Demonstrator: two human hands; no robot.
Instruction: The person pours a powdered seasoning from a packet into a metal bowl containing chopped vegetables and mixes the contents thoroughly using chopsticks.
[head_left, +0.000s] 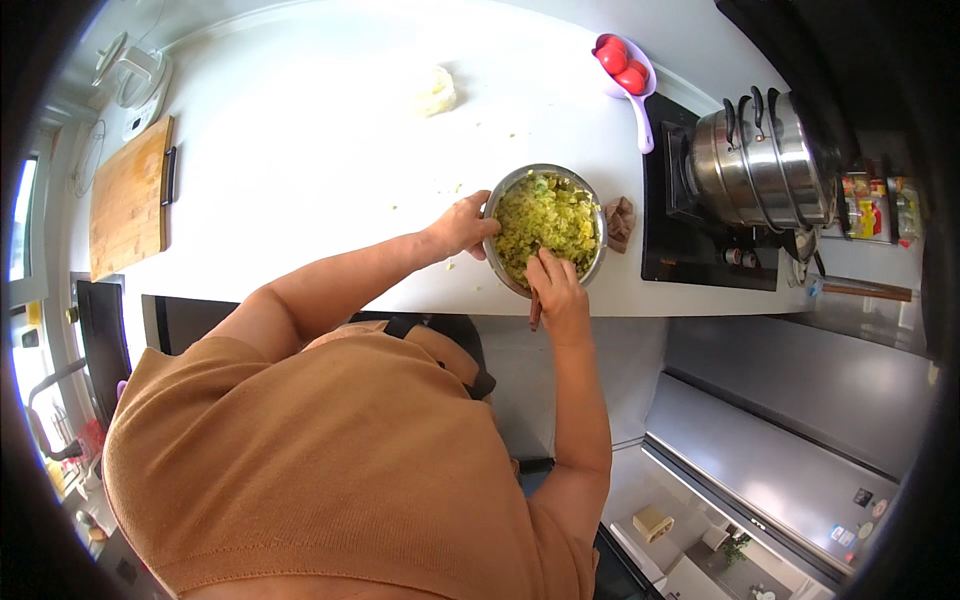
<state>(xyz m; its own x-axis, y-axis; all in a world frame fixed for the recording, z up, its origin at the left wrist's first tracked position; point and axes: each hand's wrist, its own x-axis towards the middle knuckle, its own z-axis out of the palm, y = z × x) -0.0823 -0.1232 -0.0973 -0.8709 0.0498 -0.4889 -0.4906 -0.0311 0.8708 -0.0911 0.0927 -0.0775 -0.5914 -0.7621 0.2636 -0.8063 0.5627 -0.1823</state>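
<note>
A round stainless-steel bowl (603, 225) stands near the counter's front edge, filled with finely chopped yellow-green vegetable mixture (551, 210). My left hand (461, 227) grips the bowl's left side, thumb over the rim. At the near rim, my right hand (556, 289) is closed around a slim brown utensil (535, 311). Its rear end sticks out below the hand; its front end is hidden by my fingers and the mixture, so its exact kind is unclear. A crumpled brown cloth (620, 223) lies just right of the bowl.
A black cooktop (712, 262) on the right carries a tall steel steamer pot (757, 165). Behind it, a lilac handled scoop (643, 124) holds red tomatoes (630, 80). Pale leafy vegetable (435, 91) lies farther back; a wooden cutting board (131, 199) is at left. Green bits dot the white counter (300, 165).
</note>
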